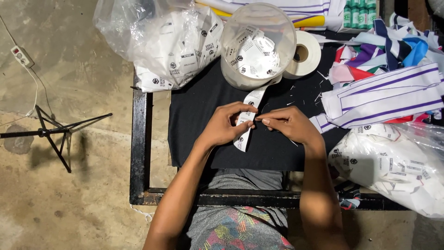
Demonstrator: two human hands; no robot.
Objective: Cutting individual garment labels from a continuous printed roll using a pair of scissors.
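Note:
A white woven label strip [246, 121] with small black marks runs from the clear plastic tub [257, 46] down across the black cloth [203, 120]. My left hand [225, 126] pinches the strip near its middle, fingers curled over it. My right hand [289, 124] meets it from the right, thumb and forefinger closed on the strip's edge next to the left fingertips. The strip's loose end [241, 143] hangs just below my left hand. The tub holds several cut white labels.
A bag of white labels [173, 44] lies at the back left, another bag [393, 166] at the right. A white tape roll [305, 53] sits beside the tub. Purple-striped white fabric strips [384, 95] pile at the right. A black metal frame [138, 148] edges the table; a tripod [51, 132] stands on the floor.

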